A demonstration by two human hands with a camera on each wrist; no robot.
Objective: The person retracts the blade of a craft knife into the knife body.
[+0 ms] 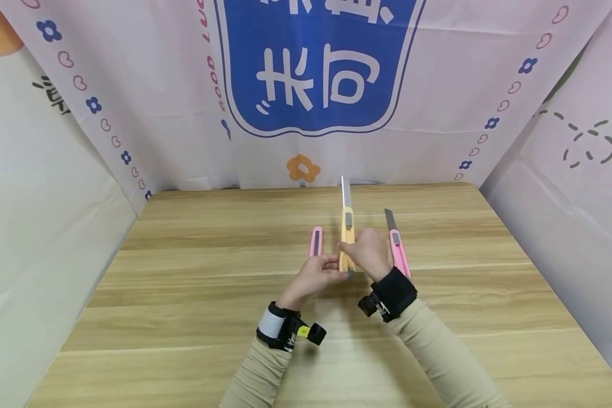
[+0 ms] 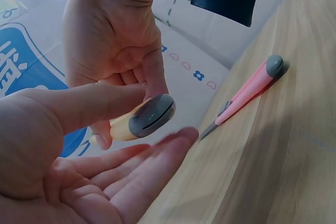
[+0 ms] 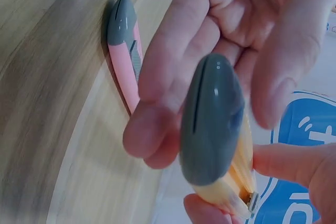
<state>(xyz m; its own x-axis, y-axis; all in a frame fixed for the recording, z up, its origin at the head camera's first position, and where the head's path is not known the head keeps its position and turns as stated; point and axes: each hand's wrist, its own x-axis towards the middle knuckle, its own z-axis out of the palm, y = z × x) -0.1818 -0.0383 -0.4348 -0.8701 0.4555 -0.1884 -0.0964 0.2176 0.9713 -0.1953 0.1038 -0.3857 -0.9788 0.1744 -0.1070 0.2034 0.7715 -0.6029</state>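
A yellow utility knife (image 1: pixel 347 226) points away from me with its long blade (image 1: pixel 346 192) out. My right hand (image 1: pixel 371 252) pinches its handle between thumb and fingers. Around the grey end cap (image 3: pixel 212 119) lies my left hand (image 1: pixel 313 277), thumb on one side and fairly straight fingers on the other; the right wrist view shows gaps beside the cap. Beyond the left hand is a pink utility knife (image 1: pixel 315 241), no blade showing and its lower part hidden. To the right of my right hand lies another pink utility knife (image 1: pixel 399 249) with its blade out.
The wooden table (image 1: pixel 183 294) runs under both arms to a printed cloth backdrop (image 1: pixel 183 141) at its far edge. Cloth walls (image 1: pixel 35 226) stand on the left and right. A small camera is strapped to each wrist.
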